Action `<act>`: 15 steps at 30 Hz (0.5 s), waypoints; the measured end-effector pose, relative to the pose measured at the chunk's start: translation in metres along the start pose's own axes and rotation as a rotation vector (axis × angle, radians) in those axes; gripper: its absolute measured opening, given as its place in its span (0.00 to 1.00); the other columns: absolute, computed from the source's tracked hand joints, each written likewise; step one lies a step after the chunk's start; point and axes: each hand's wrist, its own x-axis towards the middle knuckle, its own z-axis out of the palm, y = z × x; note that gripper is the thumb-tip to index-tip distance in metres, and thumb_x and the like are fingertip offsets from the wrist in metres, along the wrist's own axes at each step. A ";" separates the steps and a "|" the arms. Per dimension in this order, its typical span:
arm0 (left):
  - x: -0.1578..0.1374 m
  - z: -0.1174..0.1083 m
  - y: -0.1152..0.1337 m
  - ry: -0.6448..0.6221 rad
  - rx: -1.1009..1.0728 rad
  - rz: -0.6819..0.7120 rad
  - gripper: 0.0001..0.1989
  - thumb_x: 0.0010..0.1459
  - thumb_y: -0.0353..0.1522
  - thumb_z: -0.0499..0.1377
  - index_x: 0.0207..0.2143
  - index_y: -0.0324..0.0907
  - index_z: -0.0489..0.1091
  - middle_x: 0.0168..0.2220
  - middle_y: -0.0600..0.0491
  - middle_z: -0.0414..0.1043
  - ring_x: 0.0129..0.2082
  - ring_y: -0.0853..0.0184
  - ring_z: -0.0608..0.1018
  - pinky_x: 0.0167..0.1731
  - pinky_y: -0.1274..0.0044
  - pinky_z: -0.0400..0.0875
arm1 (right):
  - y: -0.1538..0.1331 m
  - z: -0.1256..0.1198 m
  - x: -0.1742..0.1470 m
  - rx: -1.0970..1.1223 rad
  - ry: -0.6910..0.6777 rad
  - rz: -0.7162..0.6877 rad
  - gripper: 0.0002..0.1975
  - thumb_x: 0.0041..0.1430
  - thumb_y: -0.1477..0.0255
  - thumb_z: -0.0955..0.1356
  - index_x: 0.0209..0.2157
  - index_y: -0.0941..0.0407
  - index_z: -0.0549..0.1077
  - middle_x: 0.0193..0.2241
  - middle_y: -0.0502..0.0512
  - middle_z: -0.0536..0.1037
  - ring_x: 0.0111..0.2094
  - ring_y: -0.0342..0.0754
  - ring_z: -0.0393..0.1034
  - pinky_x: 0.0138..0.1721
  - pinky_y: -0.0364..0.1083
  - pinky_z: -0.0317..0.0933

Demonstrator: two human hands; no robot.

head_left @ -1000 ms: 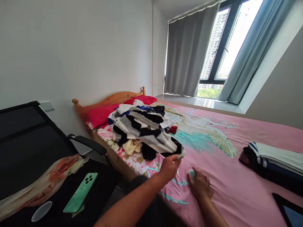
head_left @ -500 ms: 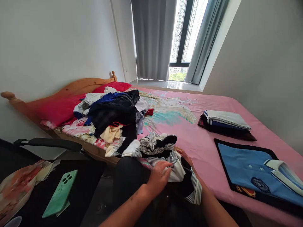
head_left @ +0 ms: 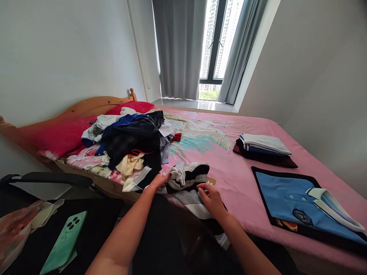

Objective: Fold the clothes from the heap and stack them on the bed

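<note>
A black-and-white striped shirt [head_left: 192, 196] lies bunched at the near edge of the bed, part of it hanging down over my lap. At its left side, my left hand [head_left: 160, 181] is closed on the gathered fabric, fingers partly hidden by the folds. My right hand [head_left: 211, 198] is at the shirt's right side, with bent fingers pinching the cloth near a black band. A small brown tag [head_left: 211, 181] shows just behind the right fingertips. Beyond the left hand is a heap of clothes [head_left: 134, 133], mostly dark, with a cream piece [head_left: 130, 164] at its front.
On the right of the pink bed [head_left: 218, 168] lie a folded blue polo shirt [head_left: 286, 191] and a folded stack [head_left: 265, 145] with white on top. A black chair [head_left: 97, 214] at left holds a green phone [head_left: 64, 242] and a translucent bag [head_left: 20, 225]. Red pillows [head_left: 63, 133] lie by the headboard.
My left hand has moved up and left to grip the shirt's left side. My right hand has come out from beneath the fabric to its right side. The view has shifted slightly.
</note>
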 end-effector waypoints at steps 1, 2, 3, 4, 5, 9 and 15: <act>-0.002 0.003 0.001 -0.060 -0.012 -0.024 0.18 0.46 0.42 0.62 0.17 0.40 0.62 0.14 0.59 0.57 0.14 0.73 0.62 0.16 0.81 0.51 | -0.005 0.005 0.005 -0.007 0.007 -0.058 0.12 0.59 0.66 0.62 0.37 0.56 0.73 0.37 0.55 0.75 0.40 0.47 0.69 0.46 0.47 0.61; -0.005 0.006 0.002 -0.110 -0.028 -0.042 0.18 0.44 0.43 0.63 0.17 0.40 0.62 0.13 0.60 0.56 0.13 0.75 0.59 0.15 0.81 0.49 | -0.009 0.010 0.010 -0.020 0.018 -0.118 0.11 0.60 0.67 0.61 0.38 0.56 0.73 0.40 0.55 0.75 0.44 0.47 0.67 0.50 0.48 0.59; -0.008 0.009 0.004 -0.146 -0.049 -0.048 0.18 0.43 0.42 0.64 0.17 0.40 0.62 0.13 0.60 0.56 0.12 0.75 0.58 0.15 0.81 0.48 | -0.012 0.014 0.017 -0.044 0.027 -0.173 0.11 0.61 0.68 0.61 0.39 0.56 0.72 0.42 0.55 0.74 0.47 0.47 0.66 0.54 0.49 0.55; -0.013 0.013 0.007 -0.165 -0.077 -0.040 0.17 0.41 0.40 0.65 0.17 0.39 0.62 0.13 0.60 0.57 0.13 0.76 0.58 0.15 0.81 0.48 | -0.013 0.018 0.024 -0.083 0.032 -0.209 0.12 0.61 0.70 0.60 0.41 0.56 0.72 0.45 0.55 0.73 0.50 0.48 0.64 0.57 0.51 0.50; -0.017 0.017 0.011 -0.166 -0.113 -0.019 0.15 0.41 0.39 0.64 0.18 0.39 0.63 0.14 0.60 0.58 0.14 0.76 0.59 0.16 0.82 0.50 | -0.013 0.021 0.030 -0.135 0.027 -0.220 0.12 0.62 0.71 0.59 0.42 0.56 0.71 0.46 0.56 0.73 0.52 0.48 0.62 0.59 0.52 0.46; -0.043 0.034 0.024 -0.069 -0.268 0.117 0.06 0.46 0.33 0.57 0.26 0.40 0.63 0.23 0.58 0.64 0.22 0.74 0.66 0.24 0.81 0.61 | -0.005 0.028 0.044 -0.319 -0.200 -0.145 0.13 0.60 0.77 0.58 0.40 0.57 0.72 0.39 0.57 0.75 0.44 0.47 0.67 0.51 0.48 0.54; -0.112 0.057 0.040 -0.022 -0.152 0.384 0.03 0.48 0.28 0.53 0.28 0.41 0.66 0.26 0.56 0.66 0.28 0.70 0.69 0.32 0.77 0.64 | 0.018 0.024 0.025 -0.234 -0.285 0.031 0.02 0.50 0.74 0.66 0.26 0.58 0.70 0.27 0.56 0.74 0.33 0.49 0.68 0.37 0.45 0.57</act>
